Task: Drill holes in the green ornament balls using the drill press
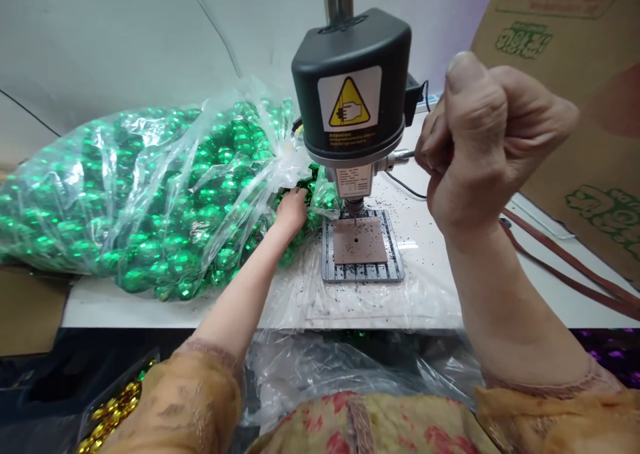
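Observation:
My right hand [480, 141] is closed in a fist around the feed lever [403, 155] of a small bench drill press [353, 87]. My left hand [293, 207] reaches into the mouth of a big clear plastic bag [165, 194] full of shiny green faceted balls [225, 254]. Its fingertips are hidden among the balls and plastic, so its grip does not show. Below the drill chuck [355, 206], a pinkish-brown square block [370, 244] with a dark hole lies on the slotted metal base [327, 267]. The bit points down just above the block.
Dark shavings [395, 207] are scattered over the white table [430, 254]. A cardboard box [565, 107] stands at the right, with brown straps [555, 254] beside it. Loose clear plastic [340, 367] hangs over the front edge. Gold balls [110, 414] sit below at the left.

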Demonstrator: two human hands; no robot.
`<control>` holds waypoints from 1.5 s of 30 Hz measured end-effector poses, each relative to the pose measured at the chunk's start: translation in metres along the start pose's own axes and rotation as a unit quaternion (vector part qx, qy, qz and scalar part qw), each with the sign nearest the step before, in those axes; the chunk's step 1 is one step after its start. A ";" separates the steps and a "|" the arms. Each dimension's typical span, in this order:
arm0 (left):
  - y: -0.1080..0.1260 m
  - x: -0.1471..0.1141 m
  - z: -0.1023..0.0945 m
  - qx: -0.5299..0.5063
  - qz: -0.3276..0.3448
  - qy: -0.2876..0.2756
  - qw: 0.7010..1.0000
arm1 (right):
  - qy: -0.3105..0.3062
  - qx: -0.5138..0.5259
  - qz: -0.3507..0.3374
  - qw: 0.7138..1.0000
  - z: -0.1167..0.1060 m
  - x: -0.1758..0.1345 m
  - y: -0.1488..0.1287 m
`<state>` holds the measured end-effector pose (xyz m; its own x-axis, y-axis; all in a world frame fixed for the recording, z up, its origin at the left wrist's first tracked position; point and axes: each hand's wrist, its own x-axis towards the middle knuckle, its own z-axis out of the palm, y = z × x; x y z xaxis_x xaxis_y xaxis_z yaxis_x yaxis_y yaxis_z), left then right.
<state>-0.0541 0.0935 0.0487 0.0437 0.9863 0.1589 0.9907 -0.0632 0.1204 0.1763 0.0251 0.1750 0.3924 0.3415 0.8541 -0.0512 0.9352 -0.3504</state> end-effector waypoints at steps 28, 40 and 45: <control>0.028 -0.122 0.030 -0.468 0.073 0.052 0.879 | 0.007 0.021 0.000 1.000 0.001 -0.001 -0.001; 0.046 -0.104 0.030 -0.671 -0.046 -0.046 0.739 | -0.023 -0.045 0.011 0.999 -0.002 -0.002 -0.006; 0.047 -0.099 0.040 -0.609 0.003 -0.010 0.793 | -0.026 -0.086 0.022 0.996 -0.003 -0.002 -0.009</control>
<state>-0.0072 -0.0011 -0.0007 0.0621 0.9869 0.1489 0.1307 -0.1560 0.9791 0.1784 0.0157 0.1755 0.3452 0.3897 0.8538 0.0933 0.8909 -0.4444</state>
